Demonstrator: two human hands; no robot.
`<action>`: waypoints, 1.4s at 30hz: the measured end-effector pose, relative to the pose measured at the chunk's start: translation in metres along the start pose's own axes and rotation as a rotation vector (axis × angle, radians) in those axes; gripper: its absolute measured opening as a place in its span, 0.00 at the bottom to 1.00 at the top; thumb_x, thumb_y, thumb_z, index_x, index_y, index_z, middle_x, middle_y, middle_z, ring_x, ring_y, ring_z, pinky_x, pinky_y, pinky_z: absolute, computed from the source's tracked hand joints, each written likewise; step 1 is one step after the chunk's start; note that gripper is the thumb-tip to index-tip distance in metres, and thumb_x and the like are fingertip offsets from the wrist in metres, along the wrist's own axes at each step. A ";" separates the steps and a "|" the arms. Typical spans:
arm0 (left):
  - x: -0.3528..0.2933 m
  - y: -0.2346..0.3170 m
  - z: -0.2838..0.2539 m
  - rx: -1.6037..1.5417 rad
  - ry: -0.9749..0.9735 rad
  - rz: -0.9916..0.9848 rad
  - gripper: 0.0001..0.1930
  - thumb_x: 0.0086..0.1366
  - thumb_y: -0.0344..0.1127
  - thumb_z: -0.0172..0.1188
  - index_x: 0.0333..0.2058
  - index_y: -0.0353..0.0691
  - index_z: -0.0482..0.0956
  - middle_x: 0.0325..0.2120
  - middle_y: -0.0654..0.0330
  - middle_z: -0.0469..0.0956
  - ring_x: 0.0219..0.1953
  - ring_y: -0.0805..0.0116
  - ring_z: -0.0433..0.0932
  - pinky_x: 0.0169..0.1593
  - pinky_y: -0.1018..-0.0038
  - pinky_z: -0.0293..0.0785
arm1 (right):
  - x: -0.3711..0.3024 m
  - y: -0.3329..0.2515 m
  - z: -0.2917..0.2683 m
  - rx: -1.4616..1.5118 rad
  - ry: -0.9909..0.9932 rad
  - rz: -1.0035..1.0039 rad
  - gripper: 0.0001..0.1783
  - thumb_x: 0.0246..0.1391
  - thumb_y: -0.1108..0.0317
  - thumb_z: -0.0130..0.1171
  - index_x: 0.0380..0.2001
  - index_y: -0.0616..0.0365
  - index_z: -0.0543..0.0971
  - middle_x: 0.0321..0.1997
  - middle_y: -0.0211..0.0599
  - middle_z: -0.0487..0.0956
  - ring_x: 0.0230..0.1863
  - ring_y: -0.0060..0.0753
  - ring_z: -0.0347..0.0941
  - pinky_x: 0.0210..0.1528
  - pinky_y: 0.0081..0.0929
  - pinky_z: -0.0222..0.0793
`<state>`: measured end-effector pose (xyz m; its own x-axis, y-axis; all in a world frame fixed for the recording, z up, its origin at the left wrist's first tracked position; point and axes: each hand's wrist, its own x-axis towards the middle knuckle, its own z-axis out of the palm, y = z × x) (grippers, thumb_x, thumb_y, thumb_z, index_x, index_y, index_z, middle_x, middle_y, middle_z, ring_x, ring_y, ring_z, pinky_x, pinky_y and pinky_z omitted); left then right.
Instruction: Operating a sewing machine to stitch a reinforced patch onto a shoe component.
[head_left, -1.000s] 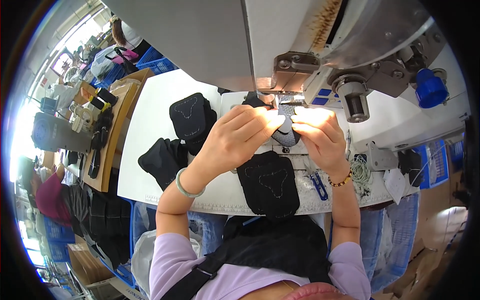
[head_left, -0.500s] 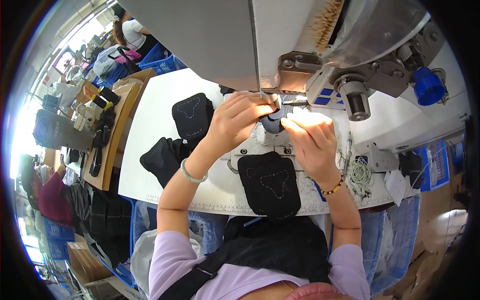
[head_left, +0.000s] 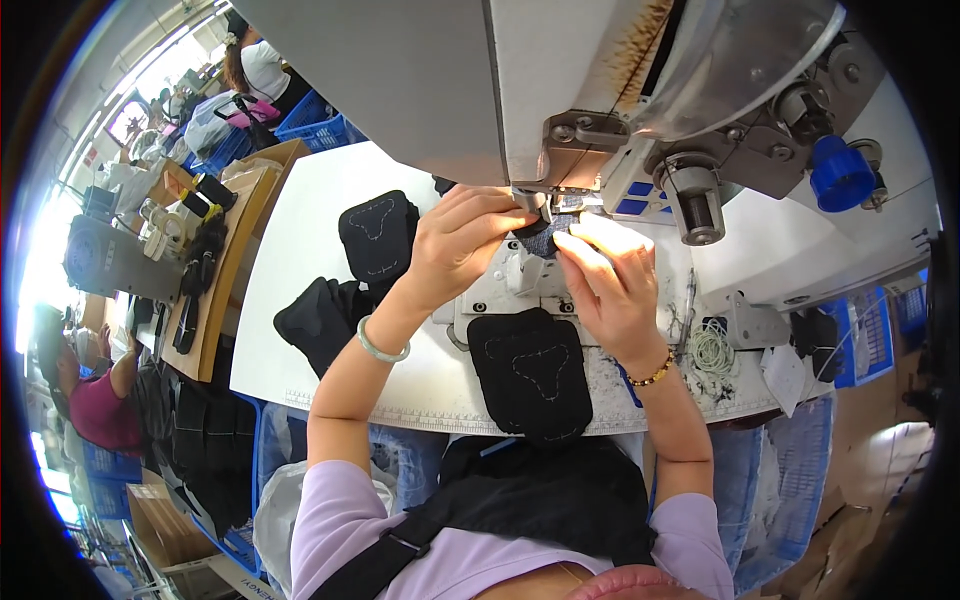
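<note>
Patch [head_left: 540, 243], grey and black, at 6 o'clock of the machine's [head_left: 400, 90] lit underside and between both hands. At its 11 o'clock edge, the left hand [head_left: 455, 240], thumb and fingertips pinched together on it; at its 3 o'clock edge, the right hand [head_left: 612, 285], fingertips touching, but whether clamped, impossible to say. Less grey in sight than a second ago, lower edge shifted toward 12 o'clock; probably means turning or settling closer in under the machine, by fingertip. Snips [head_left: 629, 386] now mostly hidden by the right wrist, at 5 o'clock. On the worktop [head_left: 290, 240], front stack [head_left: 530, 375] of black pads at 6 o'clock, back stack [head_left: 378, 238] at 9, loose thread [head_left: 712, 352] at 4.
</note>
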<state>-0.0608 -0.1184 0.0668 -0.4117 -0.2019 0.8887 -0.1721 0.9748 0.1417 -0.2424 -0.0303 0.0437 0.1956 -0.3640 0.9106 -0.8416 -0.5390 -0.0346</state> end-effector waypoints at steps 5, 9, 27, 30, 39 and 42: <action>0.005 0.003 -0.008 0.032 -0.068 0.005 0.13 0.42 0.22 0.62 0.31 0.37 0.81 0.31 0.60 0.79 0.38 0.62 0.78 0.40 0.70 0.74 | 0.001 -0.002 -0.001 -0.005 -0.005 -0.002 0.18 0.43 0.70 0.68 0.41 0.51 0.78 0.42 0.27 0.74 0.37 0.27 0.69 0.38 0.28 0.62; 0.007 0.005 -0.012 0.044 -0.109 -0.003 0.12 0.43 0.23 0.62 0.31 0.38 0.80 0.31 0.61 0.78 0.38 0.63 0.77 0.41 0.70 0.74 | 0.002 -0.005 -0.001 -0.017 -0.012 -0.012 0.18 0.42 0.70 0.68 0.40 0.51 0.77 0.42 0.27 0.74 0.36 0.27 0.69 0.37 0.27 0.61; 0.015 0.051 -0.012 0.483 -0.306 0.075 0.14 0.39 0.22 0.57 0.30 0.32 0.72 0.27 0.57 0.68 0.30 0.63 0.71 0.37 0.70 0.69 | 0.002 -0.003 -0.006 0.034 -0.025 0.071 0.14 0.45 0.72 0.65 0.38 0.53 0.80 0.42 0.30 0.76 0.44 0.32 0.70 0.47 0.29 0.60; 0.013 0.051 -0.010 0.450 -0.268 0.053 0.12 0.44 0.24 0.57 0.31 0.33 0.73 0.27 0.57 0.68 0.30 0.64 0.70 0.36 0.71 0.67 | 0.006 -0.004 -0.008 -0.008 -0.023 0.085 0.13 0.47 0.71 0.64 0.39 0.53 0.80 0.42 0.30 0.77 0.45 0.33 0.71 0.49 0.30 0.59; -0.010 -0.003 -0.018 -0.159 -0.213 -0.041 0.26 0.43 0.19 0.62 0.46 0.39 0.76 0.46 0.57 0.75 0.50 0.55 0.74 0.49 0.70 0.74 | 0.007 0.001 -0.002 0.002 0.025 0.079 0.16 0.43 0.71 0.66 0.39 0.52 0.78 0.38 0.26 0.76 0.37 0.31 0.68 0.46 0.30 0.61; -0.006 0.007 -0.020 -0.068 -0.253 0.121 0.28 0.39 0.18 0.59 0.46 0.36 0.75 0.44 0.56 0.76 0.50 0.55 0.75 0.48 0.67 0.75 | -0.003 0.001 0.003 0.045 0.126 -0.039 0.20 0.40 0.73 0.66 0.41 0.52 0.76 0.41 0.28 0.75 0.42 0.31 0.70 0.46 0.30 0.62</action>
<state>-0.0417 -0.1083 0.0713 -0.6375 -0.0931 0.7648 -0.0513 0.9956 0.0784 -0.2427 -0.0319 0.0398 0.1603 -0.2452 0.9561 -0.8105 -0.5856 -0.0143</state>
